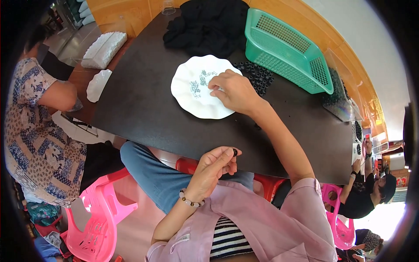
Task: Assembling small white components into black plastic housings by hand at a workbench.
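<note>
My left hand point(212, 171) is near the table's front edge, thumb and fingertips closed on a small round black piece point(235, 152). Over the right part of a white scalloped plate point(183, 87), my right hand point(233, 90) has its fingers pinched together, and whatever is between them is hidden. Small blue-grey bits point(195, 88) lie in clusters on the plate, close to the right fingertips. Behind my right hand, many small round black pieces point(262, 77) like the one in my left hand are heaped on the dark table point(139, 100).
A green plastic basket point(283, 65) and a clear box of dark pieces point(340, 98) stand at the far right. Black cloth point(205, 28) lies behind the plate, near a clear cup point(168, 7). To my left sits another person point(43, 126) beside a pink chair point(96, 218).
</note>
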### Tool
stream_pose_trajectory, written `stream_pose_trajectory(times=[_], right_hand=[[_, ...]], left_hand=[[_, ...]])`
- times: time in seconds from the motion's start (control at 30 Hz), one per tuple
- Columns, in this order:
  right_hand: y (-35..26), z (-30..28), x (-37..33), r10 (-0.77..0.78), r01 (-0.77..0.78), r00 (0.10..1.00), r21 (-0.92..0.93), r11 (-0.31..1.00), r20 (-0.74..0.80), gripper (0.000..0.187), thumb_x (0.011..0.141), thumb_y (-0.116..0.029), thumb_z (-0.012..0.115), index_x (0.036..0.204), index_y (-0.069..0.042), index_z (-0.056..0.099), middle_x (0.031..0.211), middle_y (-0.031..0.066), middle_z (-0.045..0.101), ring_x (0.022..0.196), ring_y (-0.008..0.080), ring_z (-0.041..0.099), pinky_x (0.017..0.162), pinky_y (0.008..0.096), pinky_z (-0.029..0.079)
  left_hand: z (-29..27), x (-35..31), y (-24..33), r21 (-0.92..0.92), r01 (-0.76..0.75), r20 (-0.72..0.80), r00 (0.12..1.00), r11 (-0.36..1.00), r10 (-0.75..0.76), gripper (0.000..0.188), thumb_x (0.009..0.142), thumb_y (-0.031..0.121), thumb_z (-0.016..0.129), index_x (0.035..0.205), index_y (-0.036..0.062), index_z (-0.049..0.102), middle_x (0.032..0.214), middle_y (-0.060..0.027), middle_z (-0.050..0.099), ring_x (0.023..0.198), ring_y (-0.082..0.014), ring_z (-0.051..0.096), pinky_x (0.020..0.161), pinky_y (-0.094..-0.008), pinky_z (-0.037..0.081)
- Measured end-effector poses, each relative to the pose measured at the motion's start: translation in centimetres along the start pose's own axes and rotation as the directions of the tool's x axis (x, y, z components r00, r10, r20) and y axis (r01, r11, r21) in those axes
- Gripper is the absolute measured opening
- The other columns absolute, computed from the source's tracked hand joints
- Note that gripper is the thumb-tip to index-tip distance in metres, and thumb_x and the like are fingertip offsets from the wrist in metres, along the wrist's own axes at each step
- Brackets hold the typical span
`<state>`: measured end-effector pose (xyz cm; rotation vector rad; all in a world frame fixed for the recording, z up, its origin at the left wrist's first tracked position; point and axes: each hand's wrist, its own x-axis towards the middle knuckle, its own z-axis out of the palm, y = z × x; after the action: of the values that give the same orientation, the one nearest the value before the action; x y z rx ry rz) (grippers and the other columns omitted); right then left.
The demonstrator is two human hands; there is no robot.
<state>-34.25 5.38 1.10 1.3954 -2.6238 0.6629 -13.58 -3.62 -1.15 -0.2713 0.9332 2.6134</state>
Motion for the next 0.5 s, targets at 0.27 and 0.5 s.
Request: stream_pose_trajectory(times=[0.27,0.5], right_hand=[[0.29,-1.01,-0.09,0.002,-0.008,0.996,-0.059,0.998,-0.092,0.018,0.074,-0.011,0.069,0.092,-0.009,0.067,0.085,0.0067,0.065,0.087,0.0273,0.058,0.074,0.0371,0.048],[0.13,-0.33,0.1,0.034,-0.036,0.999,-0.073,0.997,-0.031,0.015,0.075,-0.011,0.069,0.089,-0.009,0.068,0.084,0.0064,0.065,0.086,0.027,0.057,0.073,0.0373,0.049]], left_hand=[[-0.03,0.06,0.26,0.014,0.007,-0.003,1.0,1.0,-0.007,0.03,0.096,0.027,0.055,0.103,-0.0016,0.061,0.082,-0.0008,0.056,0.071,-0.01,0.054,0.065,-0.0223,0.045],[-0.06,0.13,0.28,0.005,0.01,0.004,1.0,1.0,-0.01,0.03,0.096,0.027,0.055,0.103,-0.001,0.061,0.082,-0.0005,0.057,0.071,-0.0095,0.054,0.065,-0.022,0.045]])
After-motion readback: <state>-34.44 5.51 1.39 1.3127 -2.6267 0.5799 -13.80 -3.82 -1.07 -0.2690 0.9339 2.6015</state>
